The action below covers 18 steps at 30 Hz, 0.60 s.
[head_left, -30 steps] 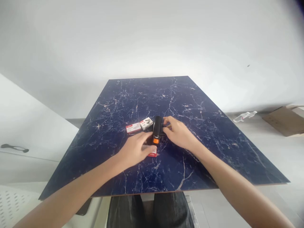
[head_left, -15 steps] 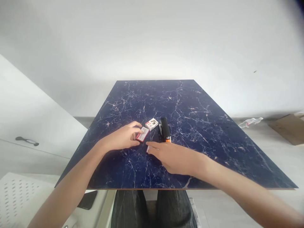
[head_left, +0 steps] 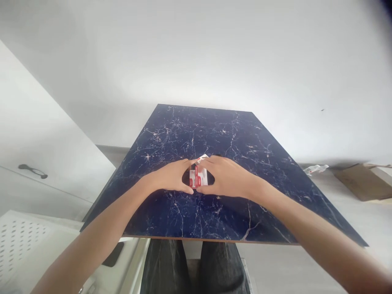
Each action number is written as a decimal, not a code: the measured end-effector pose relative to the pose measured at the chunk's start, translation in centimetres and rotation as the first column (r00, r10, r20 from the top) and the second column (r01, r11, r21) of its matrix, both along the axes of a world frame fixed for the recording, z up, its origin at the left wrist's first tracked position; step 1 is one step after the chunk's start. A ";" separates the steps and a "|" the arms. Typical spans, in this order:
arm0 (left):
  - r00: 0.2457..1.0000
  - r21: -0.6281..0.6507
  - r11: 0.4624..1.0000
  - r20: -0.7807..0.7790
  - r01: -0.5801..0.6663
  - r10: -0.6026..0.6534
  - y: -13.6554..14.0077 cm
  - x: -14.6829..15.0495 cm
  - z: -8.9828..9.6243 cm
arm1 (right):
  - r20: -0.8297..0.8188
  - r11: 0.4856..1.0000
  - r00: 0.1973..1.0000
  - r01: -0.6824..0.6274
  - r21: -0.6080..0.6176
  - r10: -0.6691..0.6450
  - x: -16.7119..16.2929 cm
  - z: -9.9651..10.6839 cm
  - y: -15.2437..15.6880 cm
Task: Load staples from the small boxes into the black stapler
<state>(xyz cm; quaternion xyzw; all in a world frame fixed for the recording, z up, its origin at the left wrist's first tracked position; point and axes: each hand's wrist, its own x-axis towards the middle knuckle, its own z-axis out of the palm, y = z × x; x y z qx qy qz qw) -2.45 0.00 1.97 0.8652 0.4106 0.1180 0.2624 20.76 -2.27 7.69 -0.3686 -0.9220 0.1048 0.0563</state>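
Two small red-and-white staple boxes sit side by side between my hands. My left hand curves around the left staple box, its thumb at the near edge and its fingers at the far side. My right hand is closed the same way around the right staple box, and the two thumbs nearly meet. Just beyond the fingertips lies a third, white-and-red box, partly covered. Of the black stapler, only a dark sliver shows behind my right hand.
All this is on a dark blue marble-patterned table against a white wall. A white cabinet with a dark handle stands to the left. On the floor at right are a clear plastic bottle and a cardboard box.
My hands have come together, bringing the two staple boxes next to each other. My right hand has moved forward and now covers most of the stapler. The view has shifted slightly.
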 end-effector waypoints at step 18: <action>0.987 -0.013 0.996 0.132 -0.093 0.094 -2.0 4.1 -0.9 | -0.304 0.779 0.778 0.346 -0.523 -0.550 7.2 -5.5 2.2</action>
